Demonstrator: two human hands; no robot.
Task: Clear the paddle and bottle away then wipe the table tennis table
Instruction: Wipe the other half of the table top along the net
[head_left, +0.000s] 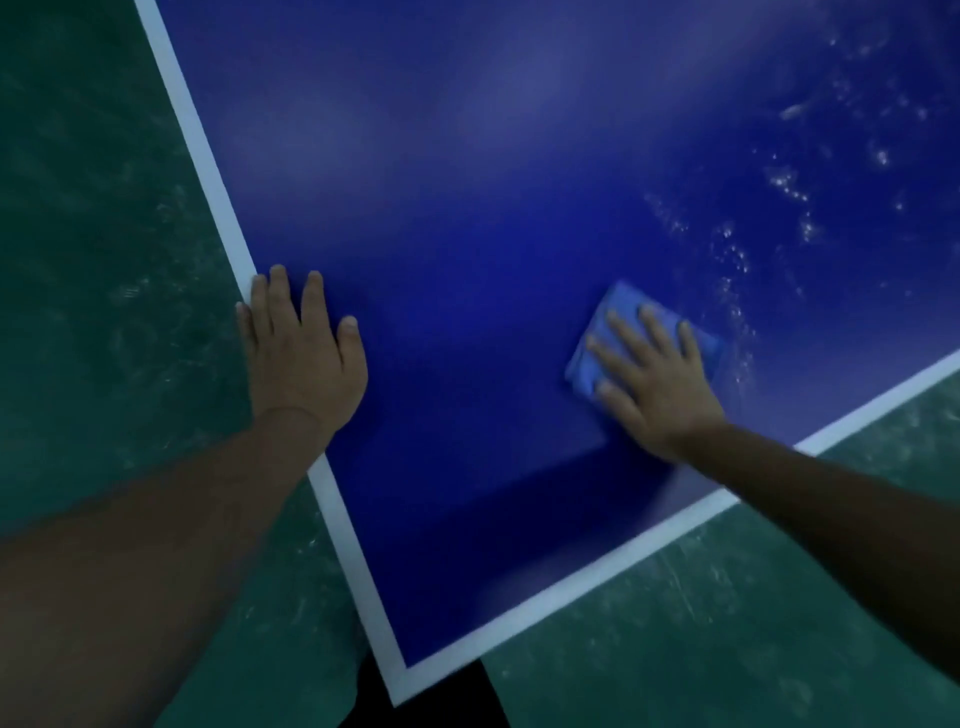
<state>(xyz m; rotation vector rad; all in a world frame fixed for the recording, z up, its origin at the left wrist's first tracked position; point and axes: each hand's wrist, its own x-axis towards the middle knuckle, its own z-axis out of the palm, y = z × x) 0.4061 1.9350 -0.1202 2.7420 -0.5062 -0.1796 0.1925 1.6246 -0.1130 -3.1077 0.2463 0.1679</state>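
Corner of the blue worktop (467, 218), seen from above the person's own arms. The white border line (519, 616) ran along both edges and met at the corner nearest the person, between the two forearms.

The left hand (301, 358) lay flat on the worktop with its fingers straight and slightly spread, holding nothing. Its outer fingers touched the white line at the worktop's edge, and its palm rested on the blue surface just inside that line.

The right hand (652, 376) was pressed palm-down on a folded blue cloth (587, 364), fingers straight and fanned apart across it. The cloth lay flat on the worktop directly beneath the hand, its edges showing beyond the fingertips and to the thumb side. The two hands were well apart, with bare blue surface between them.

Beyond the right hand's fingertips and away to its outer side, a scatter of pale droplets or specks (789, 192) marked the worktop; whether they were water or dust could not be told. The surface on the thumb side of the right hand, toward the left hand, showed no such marks.

Below and outside the worktop's edges lay a green floor (104, 218), scuffed with pale streaks, passing under both forearms.
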